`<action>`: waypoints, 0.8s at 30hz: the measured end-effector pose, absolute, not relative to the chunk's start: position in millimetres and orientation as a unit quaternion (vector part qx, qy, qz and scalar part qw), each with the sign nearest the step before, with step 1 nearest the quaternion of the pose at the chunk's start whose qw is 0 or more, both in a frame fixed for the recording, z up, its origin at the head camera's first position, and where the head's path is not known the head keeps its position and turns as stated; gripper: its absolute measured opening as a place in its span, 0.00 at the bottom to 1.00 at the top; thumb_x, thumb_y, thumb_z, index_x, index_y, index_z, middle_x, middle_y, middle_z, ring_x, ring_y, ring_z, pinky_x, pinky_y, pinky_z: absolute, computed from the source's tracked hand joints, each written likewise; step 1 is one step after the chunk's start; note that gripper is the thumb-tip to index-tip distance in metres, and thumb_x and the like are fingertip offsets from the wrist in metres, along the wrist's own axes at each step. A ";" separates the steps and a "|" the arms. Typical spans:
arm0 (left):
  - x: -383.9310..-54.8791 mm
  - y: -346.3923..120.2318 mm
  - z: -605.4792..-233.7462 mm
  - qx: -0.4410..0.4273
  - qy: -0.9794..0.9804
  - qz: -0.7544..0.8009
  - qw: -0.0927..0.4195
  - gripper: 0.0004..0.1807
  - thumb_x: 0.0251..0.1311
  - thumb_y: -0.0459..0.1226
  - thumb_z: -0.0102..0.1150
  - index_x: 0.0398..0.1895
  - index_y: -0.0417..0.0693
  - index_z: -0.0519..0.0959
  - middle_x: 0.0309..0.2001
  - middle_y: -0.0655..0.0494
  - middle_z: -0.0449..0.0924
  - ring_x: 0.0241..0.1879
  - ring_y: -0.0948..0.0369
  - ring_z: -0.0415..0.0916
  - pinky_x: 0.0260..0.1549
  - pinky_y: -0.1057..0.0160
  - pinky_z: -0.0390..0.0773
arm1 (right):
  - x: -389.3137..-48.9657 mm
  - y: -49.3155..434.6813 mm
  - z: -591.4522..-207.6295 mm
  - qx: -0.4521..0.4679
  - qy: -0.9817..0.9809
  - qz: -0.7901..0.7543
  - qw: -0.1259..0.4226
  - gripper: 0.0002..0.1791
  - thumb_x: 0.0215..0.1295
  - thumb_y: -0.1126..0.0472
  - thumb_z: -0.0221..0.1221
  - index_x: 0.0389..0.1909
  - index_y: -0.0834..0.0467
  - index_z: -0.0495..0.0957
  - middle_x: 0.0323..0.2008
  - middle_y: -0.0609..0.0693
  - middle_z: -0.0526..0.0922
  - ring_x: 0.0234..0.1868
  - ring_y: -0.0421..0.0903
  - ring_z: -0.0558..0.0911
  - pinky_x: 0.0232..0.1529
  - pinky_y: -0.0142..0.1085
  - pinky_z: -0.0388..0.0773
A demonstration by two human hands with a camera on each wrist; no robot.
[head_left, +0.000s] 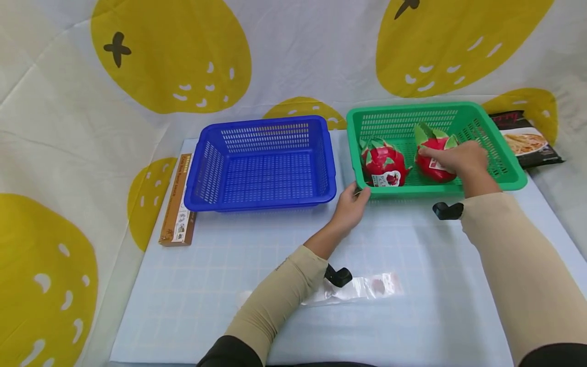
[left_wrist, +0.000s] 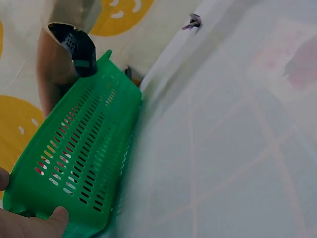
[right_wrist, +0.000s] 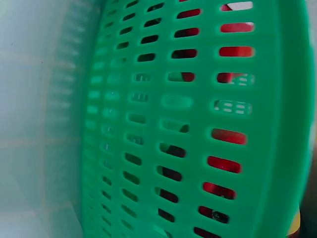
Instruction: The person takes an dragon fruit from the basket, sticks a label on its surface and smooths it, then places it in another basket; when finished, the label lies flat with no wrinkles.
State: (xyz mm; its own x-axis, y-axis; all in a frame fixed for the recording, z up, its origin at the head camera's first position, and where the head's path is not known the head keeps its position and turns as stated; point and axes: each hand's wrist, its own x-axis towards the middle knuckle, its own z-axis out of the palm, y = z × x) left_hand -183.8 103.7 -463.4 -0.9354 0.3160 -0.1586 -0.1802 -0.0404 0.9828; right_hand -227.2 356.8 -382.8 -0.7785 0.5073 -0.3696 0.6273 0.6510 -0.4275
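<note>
Inside a green plastic basket [head_left: 415,191] lie two red dragon fruits with green scales and white labels. My right hand [head_left: 468,160] reaches in from above and grips the right dragon fruit [head_left: 428,171], thumb along its upper left side. The left dragon fruit [head_left: 382,160] sits near the basket's front left corner. My left hand [head_left: 350,206] holds that corner, its thumb [left_wrist: 60,220] against the wall in the left wrist view. In the right wrist view the slotted basket wall [right_wrist: 193,114] hides my right hand, and red shows through the slots.
A blue basket [head_left: 268,206] stands to the left of the green one. Beside it lies a long brown box [head_left: 176,219]. A black food packet [head_left: 527,140] is behind the green basket's right end. A clear plastic strip [head_left: 367,286] lies on the table [head_left: 220,290] near my left forearm.
</note>
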 end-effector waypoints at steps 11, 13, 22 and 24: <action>-185.9 102.7 -464.4 0.052 0.676 0.714 0.176 0.27 0.69 0.43 0.47 0.68 0.41 0.62 0.66 0.47 0.65 0.65 0.55 0.64 0.59 0.61 0.69 | -227.6 358.5 -400.5 0.305 0.904 -0.275 0.120 0.65 0.48 0.25 0.54 0.66 0.75 0.43 0.59 0.73 0.55 0.61 0.68 0.56 0.43 0.54 0.78; -186.0 102.5 -464.2 0.052 0.679 0.710 0.179 0.28 0.69 0.43 0.47 0.69 0.42 0.61 0.66 0.48 0.66 0.65 0.56 0.64 0.59 0.61 0.69 | -227.7 358.5 -401.7 0.301 0.907 -0.269 0.120 0.66 0.48 0.24 0.53 0.65 0.76 0.44 0.59 0.73 0.56 0.61 0.68 0.56 0.42 0.53 0.78; -186.5 100.9 -463.0 0.063 0.674 0.713 0.182 0.28 0.69 0.43 0.46 0.70 0.43 0.59 0.67 0.47 0.64 0.66 0.57 0.63 0.60 0.63 0.68 | -229.7 354.9 -399.9 0.285 0.915 -0.244 0.147 0.68 0.48 0.23 0.51 0.65 0.78 0.43 0.57 0.74 0.56 0.59 0.68 0.57 0.48 0.55 0.76; -186.5 101.2 -463.3 0.064 0.671 0.716 0.182 0.28 0.69 0.43 0.46 0.70 0.42 0.59 0.67 0.46 0.64 0.66 0.56 0.63 0.60 0.62 0.68 | -230.2 354.8 -400.4 0.285 0.915 -0.240 0.156 0.67 0.48 0.23 0.51 0.65 0.78 0.42 0.58 0.74 0.56 0.60 0.68 0.56 0.49 0.55 0.75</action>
